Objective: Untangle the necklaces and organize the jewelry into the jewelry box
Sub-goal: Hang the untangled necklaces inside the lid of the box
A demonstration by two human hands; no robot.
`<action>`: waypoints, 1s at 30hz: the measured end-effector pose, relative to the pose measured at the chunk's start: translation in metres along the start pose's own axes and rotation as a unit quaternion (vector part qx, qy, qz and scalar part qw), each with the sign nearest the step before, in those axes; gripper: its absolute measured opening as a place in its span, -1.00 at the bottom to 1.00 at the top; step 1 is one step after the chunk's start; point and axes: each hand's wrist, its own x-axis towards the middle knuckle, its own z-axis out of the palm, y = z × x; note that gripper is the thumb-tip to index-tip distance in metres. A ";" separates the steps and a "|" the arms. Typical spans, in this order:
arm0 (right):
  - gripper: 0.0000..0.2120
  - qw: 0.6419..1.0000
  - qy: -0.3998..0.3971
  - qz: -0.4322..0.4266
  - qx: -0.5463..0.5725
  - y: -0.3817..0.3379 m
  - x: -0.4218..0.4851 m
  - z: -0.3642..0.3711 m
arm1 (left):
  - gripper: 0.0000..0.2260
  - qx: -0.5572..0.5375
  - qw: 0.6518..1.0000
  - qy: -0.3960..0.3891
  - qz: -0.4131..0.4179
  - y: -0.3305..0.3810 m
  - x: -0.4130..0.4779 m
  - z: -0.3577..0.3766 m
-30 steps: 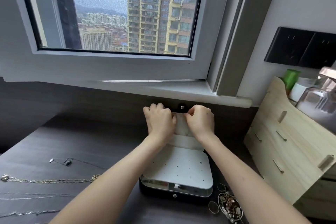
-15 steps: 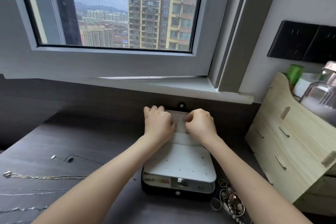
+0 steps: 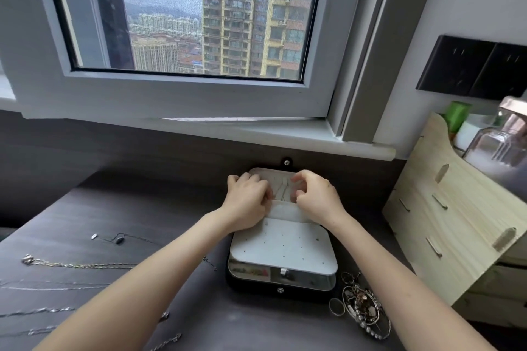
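A: On dark desk (image 3: 142, 208) under window (image 3: 199, 23): jewelry box (image 3: 282, 248) lies open, black shell, white lining, dotted white panel nearest me.
B: Hands?
A: Left hand (image 3: 246, 199) and right hand (image 3: 316, 196) both curled over far lid (image 3: 273, 172) (thin chains (image 3: 281, 189) between them). Whether either pinches a chain, cannot tell.

Both bare forearms come in from 7 and 5 o'clock and converge just above centre. The left hand (image 3: 246, 196) lies knuckles up, its fingers curled under and their tips hidden. At its 3 o'clock, close by, the right hand (image 3: 316, 198) curls its fingers (image 3: 296, 179) above the thumb. Whether either hand pinches anything cannot be told.
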 end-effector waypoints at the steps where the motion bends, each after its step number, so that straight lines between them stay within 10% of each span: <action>1: -0.59 1.000 -0.016 -0.004 -0.006 0.000 -0.003 0.002 | -0.82 -0.002 1.000 0.013 0.008 -0.001 -0.002 0.004; 6: -0.56 0.998 -0.009 -0.034 0.042 0.001 -0.013 -0.001 | -0.81 0.000 0.982 0.168 0.084 -0.004 -0.012 0.017; 15: -0.77 0.887 0.413 -0.151 -0.143 -0.001 -0.019 -0.003 | -0.74 0.050 0.963 0.244 0.101 0.007 -0.011 0.010; 20: -0.76 0.939 0.305 0.018 -0.155 0.009 -0.003 -0.012 | -0.72 0.062 0.970 0.228 0.054 0.005 0.001 0.010; 30: -0.84 0.941 0.283 0.015 -0.186 0.013 0.010 -0.013 | -0.83 0.021 0.979 0.196 0.053 -0.006 0.006 0.014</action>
